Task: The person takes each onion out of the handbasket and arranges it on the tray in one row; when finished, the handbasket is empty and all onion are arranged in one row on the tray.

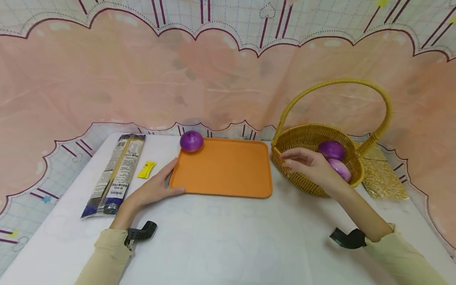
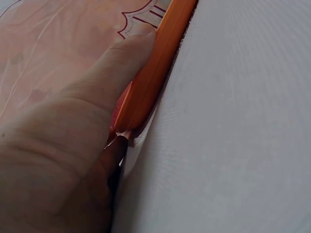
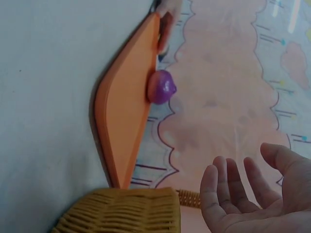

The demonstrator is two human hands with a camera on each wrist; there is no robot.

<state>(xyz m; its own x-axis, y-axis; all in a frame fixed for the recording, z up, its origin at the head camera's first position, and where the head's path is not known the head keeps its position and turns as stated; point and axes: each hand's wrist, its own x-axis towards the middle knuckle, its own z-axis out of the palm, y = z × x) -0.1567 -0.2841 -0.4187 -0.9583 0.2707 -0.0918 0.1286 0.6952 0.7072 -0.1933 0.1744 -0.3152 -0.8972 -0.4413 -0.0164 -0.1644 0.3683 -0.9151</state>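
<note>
Left hand braces the orange tray at its 8 o'clock corner, thumb and fingers spread apart. One purple onion sits at the tray's 11, round, glossy, kinda pointy on top. Right hand hangs at the basket's 9, fingers loosely bent, holding nothing. Two more onions in there: a dark one at 2, a paler one at 4. Looks partway to me, onions split one-two.
</note>
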